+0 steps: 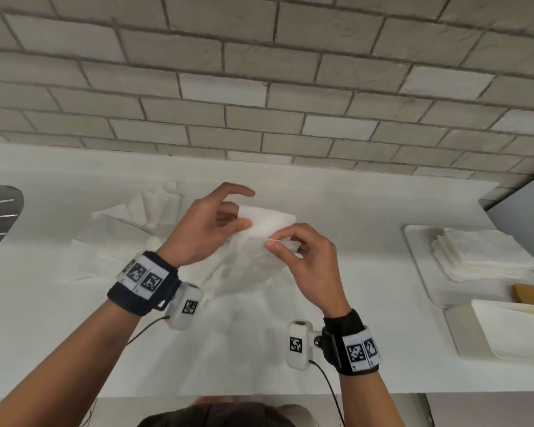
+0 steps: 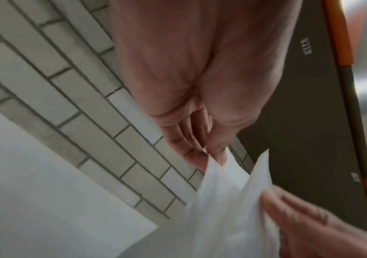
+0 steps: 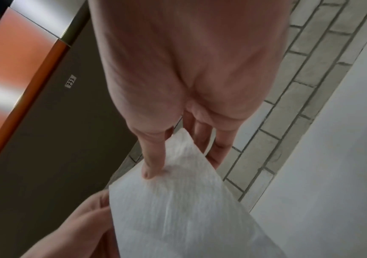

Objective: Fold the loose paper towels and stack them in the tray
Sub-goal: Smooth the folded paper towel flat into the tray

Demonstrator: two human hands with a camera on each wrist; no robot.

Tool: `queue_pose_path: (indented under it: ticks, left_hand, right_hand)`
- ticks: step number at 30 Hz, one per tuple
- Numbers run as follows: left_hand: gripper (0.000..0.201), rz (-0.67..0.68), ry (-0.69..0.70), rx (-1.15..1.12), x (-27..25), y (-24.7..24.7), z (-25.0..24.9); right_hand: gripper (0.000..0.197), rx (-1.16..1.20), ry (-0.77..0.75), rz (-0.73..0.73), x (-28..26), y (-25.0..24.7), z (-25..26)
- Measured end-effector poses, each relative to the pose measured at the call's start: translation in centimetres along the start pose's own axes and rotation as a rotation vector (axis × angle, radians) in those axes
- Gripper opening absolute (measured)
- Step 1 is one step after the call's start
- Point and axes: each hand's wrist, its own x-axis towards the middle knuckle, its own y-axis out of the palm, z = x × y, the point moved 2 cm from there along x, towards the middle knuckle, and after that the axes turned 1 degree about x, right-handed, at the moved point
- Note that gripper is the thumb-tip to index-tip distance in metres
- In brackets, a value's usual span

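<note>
White counter (image 1: 74,349), both hands' fingers (image 1: 272,246) pinching towel (image 1: 269,221)

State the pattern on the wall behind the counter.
Pale grey-white brick wall, staggered rows with darker grout; head view shows it best.

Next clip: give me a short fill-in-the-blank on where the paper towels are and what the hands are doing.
1. The paper towel held above the counter is pinched by ____ hands.
2. The stack of folded towels lies in the tray on the person's ____ side.
3. The loose towels lie on the counter, on the person's ____ side.
4. The wall behind the counter is covered in pale ____.

Missing words: both; right; left; tiles
</note>
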Motion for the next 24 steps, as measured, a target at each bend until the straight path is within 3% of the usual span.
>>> queue_pose_path:
  ticks: [10, 13, 15, 17, 20, 22, 24]
  left_hand:
    - [0.031, 0.003, 0.012, -0.002, -1.6, 1.3, 1.1]
    - [0.017, -0.012, -0.034, 0.069, -1.4, -0.8, 5.5]
    - [0.029, 0.061, -0.086, 0.352, -2.0, -2.7, 10.8]
    - [0.059, 0.247, -0.176, 0.666, -3.2, -3.7, 15.8]
    - [0.083, 0.343, -0.337, 0.783, -4.6, -4.0, 20.2]
    - [0.069, 0.288, -0.383, 0.748, -4.7, -3.9, 21.4]
    - [0.045, 0.245, -0.329, 0.763, -4.4, -3.8, 22.0]
  right_hand:
    - [0.011, -0.102, 0.053, -0.041, 0.1, 0.4, 0.1]
    - [0.014, -0.140, 0.057, -0.092, -0.4, -0.5, -0.3]
    - [0.015, -0.123, 0.077, -0.124, -1.0, -1.3, -0.8]
    - [0.015, -0.121, 0.095, -0.148, -1.7, -1.8, -1.5]
    - [0.017, -0.157, 0.115, -0.142, -2.6, -2.1, -2.3]
    - [0.017, -0.176, 0.116, -0.126, -3.0, -1.9, -2.5]
    - [0.018, -0.171, 0.124, -0.108, -3.5, -1.7, -2.6]
